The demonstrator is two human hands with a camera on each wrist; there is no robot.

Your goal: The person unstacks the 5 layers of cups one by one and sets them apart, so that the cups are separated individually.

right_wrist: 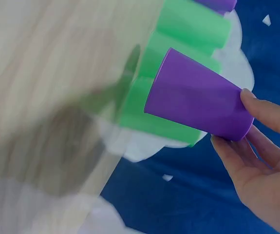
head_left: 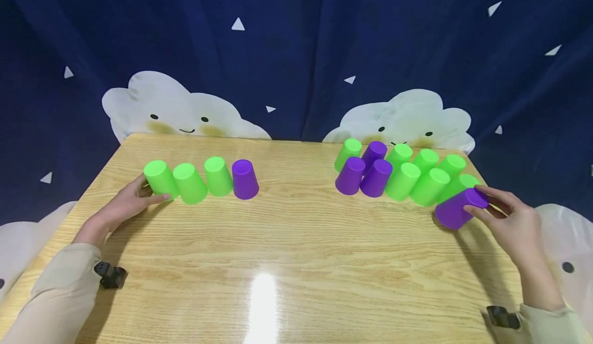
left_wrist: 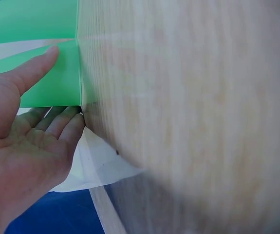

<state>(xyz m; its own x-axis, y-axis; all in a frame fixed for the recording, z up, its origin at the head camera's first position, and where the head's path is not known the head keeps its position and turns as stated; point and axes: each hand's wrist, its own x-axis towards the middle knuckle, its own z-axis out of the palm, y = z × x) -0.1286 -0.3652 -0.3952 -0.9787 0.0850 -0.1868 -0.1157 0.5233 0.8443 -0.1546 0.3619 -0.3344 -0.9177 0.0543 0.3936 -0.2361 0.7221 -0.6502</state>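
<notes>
At the left end of a row of upside-down cups stands a green cup (head_left: 160, 179). My left hand (head_left: 127, 205) holds its lower part, the thumb (left_wrist: 37, 68) across the front and the fingers at its outer side, partly hidden behind it. Beside it are two more green cups (head_left: 190, 183) and a purple cup (head_left: 245, 180). My right hand (head_left: 514, 223) pinches another purple cup (head_left: 458, 210) by its closed end. That cup is tilted, its mouth pointing down and left, in front of a green cup (right_wrist: 149, 114) at the right group's end.
On the right, two rows of upside-down cups stand close together, with several green cups (head_left: 430, 187) and three purple cups (head_left: 349, 175). A wooden table (head_left: 296, 241) carries everything. Behind it hangs a dark blue curtain (head_left: 287, 50) with white clouds.
</notes>
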